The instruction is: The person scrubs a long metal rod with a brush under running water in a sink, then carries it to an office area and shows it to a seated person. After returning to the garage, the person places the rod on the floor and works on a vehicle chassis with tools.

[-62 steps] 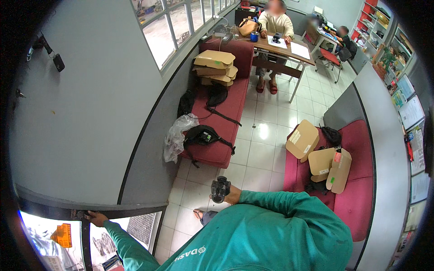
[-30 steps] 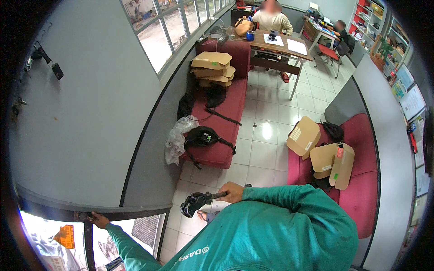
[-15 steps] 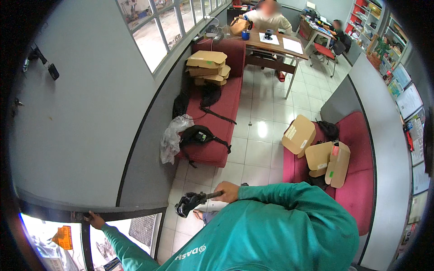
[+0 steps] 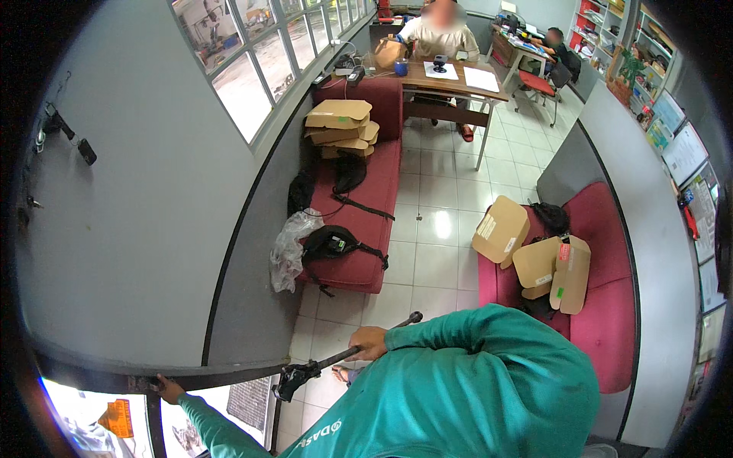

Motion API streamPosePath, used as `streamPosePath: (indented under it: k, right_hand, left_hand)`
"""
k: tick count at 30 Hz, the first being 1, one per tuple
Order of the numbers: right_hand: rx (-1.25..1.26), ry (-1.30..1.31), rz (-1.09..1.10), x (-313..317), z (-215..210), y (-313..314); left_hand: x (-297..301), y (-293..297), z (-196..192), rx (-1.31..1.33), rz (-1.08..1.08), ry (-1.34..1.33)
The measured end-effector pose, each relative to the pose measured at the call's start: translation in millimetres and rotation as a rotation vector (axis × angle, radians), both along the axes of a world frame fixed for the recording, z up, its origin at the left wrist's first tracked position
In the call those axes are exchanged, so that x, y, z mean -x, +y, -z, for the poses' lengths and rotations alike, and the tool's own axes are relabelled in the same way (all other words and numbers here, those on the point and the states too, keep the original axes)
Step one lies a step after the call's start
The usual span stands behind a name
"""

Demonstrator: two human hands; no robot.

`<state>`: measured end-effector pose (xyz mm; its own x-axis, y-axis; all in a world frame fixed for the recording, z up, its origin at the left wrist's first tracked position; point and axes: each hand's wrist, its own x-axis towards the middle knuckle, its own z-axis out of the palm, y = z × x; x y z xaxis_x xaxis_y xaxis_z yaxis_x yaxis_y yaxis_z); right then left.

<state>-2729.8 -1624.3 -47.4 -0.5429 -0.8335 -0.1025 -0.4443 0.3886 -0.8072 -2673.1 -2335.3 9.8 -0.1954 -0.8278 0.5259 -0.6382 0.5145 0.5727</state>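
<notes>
My right hand (image 4: 369,343) is closed around a long dark rod (image 4: 336,356). A bulky black mass (image 4: 296,380) sits at its lower left end, and a small rounded knob shows at its upper right end beyond my fist. My left hand (image 4: 169,390) reaches out to the far lower left. Its fingers are bent at the dark door frame (image 4: 221,376), beside a small metal latch (image 4: 143,383); the fingertips are partly hidden. Both arms are in green sleeves, and my green shirt covers much of the lower view.
A red sofa (image 4: 366,259) on the left holds cardboard boxes (image 4: 338,114), black bags (image 4: 336,243) and a clear plastic bag (image 4: 286,252). Another red sofa (image 4: 603,305) holds more flat boxes (image 4: 500,229). A person (image 4: 439,37) sits behind a wooden table (image 4: 420,75); another sits farther back.
The view has shifted slightly. My right hand has moved left and down, and the rod is turned so its knobbed end now shows. My left hand stays at the door frame.
</notes>
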Motion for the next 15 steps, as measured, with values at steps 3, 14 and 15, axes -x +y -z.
streamPosePath:
  k: [3,14,15]
  right_hand:
    - [-0.044,0.039,0.059,-0.8,3.7,7.1]
    - [0.07,0.02,0.374,6.3,4.4,31.3]
    - [0.062,-0.02,0.359,10.3,0.8,34.2]
  left_hand:
    - [24.5,15.8,26.5,0.005,0.09,0.112]
    - [7.7,-21.0,24.6,0.086,-0.003,0.046]
    - [7.6,-12.4,22.4,0.02,-0.018,0.075]
